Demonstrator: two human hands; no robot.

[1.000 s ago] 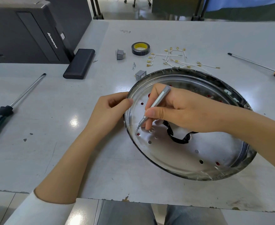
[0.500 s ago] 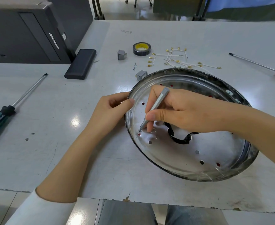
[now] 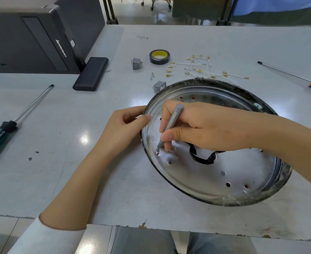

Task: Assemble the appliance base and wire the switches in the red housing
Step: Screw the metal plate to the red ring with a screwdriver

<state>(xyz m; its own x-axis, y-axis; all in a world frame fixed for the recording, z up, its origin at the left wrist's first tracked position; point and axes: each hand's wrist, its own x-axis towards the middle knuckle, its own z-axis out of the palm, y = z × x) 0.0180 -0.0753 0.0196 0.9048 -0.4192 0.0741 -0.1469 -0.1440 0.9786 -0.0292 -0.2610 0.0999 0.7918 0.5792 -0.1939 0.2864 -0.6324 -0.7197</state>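
Note:
A round shiny metal base plate with several holes lies on the grey table, red showing through some holes. My right hand holds a slim grey screwdriver like a pen, its tip on a small screw near the plate's left rim. My left hand grips that left rim, thumb on the inside. Two grey switches and a bundle of white wires with brass terminals lie beyond the plate.
A roll of black tape and loose screws sit behind the plate. A green-handled screwdriver lies at the left, an orange-handled one at the far right. A black computer case and a dark block stand back left.
The screwdriver has tipped slightly more upright in my right hand, its tip staying at the same hole. My left hand keeps its hold on the rim.

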